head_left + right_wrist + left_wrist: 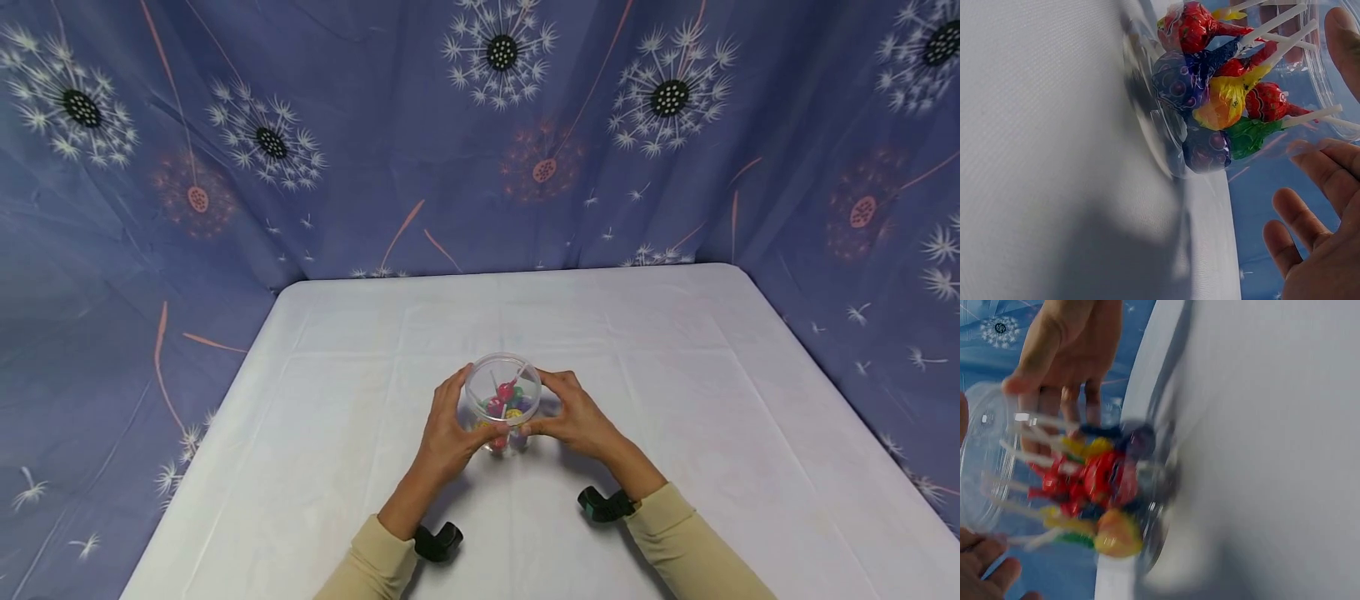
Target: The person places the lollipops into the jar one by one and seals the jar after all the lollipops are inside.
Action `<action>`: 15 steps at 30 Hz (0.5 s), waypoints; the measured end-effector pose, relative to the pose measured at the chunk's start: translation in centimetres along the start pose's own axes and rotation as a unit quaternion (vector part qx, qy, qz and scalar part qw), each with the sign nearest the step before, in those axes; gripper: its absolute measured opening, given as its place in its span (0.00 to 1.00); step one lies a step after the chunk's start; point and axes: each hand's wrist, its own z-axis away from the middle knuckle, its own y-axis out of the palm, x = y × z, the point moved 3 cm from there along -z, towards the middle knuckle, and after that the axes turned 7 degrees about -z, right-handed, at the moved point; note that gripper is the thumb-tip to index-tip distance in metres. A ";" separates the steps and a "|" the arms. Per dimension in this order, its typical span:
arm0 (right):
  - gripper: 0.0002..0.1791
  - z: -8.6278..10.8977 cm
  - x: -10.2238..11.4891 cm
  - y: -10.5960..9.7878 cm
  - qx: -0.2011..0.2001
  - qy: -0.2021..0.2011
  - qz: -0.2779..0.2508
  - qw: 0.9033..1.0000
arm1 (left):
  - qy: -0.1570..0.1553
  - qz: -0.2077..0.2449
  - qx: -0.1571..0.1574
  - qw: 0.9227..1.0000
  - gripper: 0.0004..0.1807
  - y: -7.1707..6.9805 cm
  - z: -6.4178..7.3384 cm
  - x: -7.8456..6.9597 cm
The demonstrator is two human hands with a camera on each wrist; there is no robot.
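Between both hands is a clear plastic jar (pixel 503 421) with a round clear lid (pixel 486 360) on top. Inside it are several wrapped lollipops, among them a red lollipop (pixel 1191 28), a yellow lollipop (pixel 1221 103) and a green lollipop (pixel 1250 136), their white sticks pointing up toward the lid. My left hand (pixel 447 429) grips the lid rim from the left, thumb at the front and fingers behind. From the right, my right hand (pixel 577 417) holds the same rim, its thumb close to the left one. In both wrist views the lower fingers are spread off the jar wall.
A white cloth covers the table (pixel 337 400), and the jar is over its middle near my side. Behind and beside the table hangs a blue curtain (pixel 390 142) with dandelion prints. Black wrist cameras (pixel 438 543) are strapped on both wrists, below beige sleeves (pixel 693 542).
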 end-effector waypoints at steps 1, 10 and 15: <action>0.48 0.0 -0.1 0.0 0.000 0.000 0.000 1.000 | 0.002 0.001 0.014 1.000 0.52 -0.2 -0.2 0.1; 0.47 0.0 0.0 -0.2 0.004 0.013 -0.002 1.000 | 0.033 0.001 0.190 0.981 0.50 -2.1 -3.3 1.8; 0.47 0.0 0.0 -0.2 0.005 0.027 -0.009 1.000 | 0.076 -0.007 0.274 0.959 0.49 -3.1 -5.0 2.3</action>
